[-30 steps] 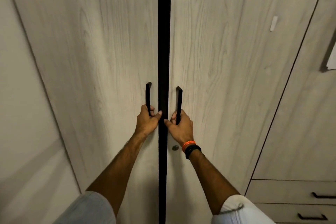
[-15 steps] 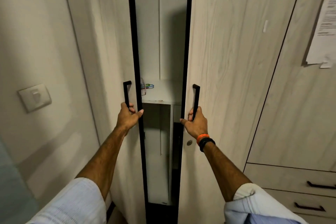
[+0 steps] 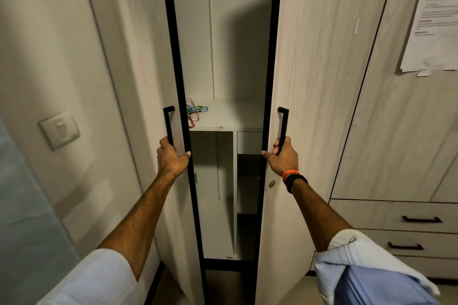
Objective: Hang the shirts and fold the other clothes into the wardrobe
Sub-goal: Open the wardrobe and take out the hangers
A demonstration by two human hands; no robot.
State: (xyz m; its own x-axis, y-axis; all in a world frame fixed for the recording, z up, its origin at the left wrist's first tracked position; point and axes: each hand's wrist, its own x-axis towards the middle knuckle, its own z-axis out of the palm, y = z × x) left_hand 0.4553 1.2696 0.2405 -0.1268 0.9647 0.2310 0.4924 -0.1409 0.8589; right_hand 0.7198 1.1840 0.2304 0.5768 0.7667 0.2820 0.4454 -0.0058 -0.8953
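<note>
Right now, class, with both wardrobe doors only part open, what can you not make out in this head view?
- Hanging rail: cut off by the top edge, if there is one.
- Wardrobe sides: hidden behind the left door and right door.
- Paper sheet: print blurred, cut by the right edge.
- Coloured clips: partly behind the left door's edge.
- Clothes: none in view.

A second ago the two wardrobe doors stood nearly shut, only a dark slit between them. I have drawn them apart, my left hand [image 3: 171, 156] swinging the left door [image 3: 138, 62] leftward and my right hand [image 3: 282, 156] the right door [image 3: 314, 62] rightward. The gap now shows a shelf [image 3: 230, 116] with coloured clips [image 3: 195, 111].
</note>
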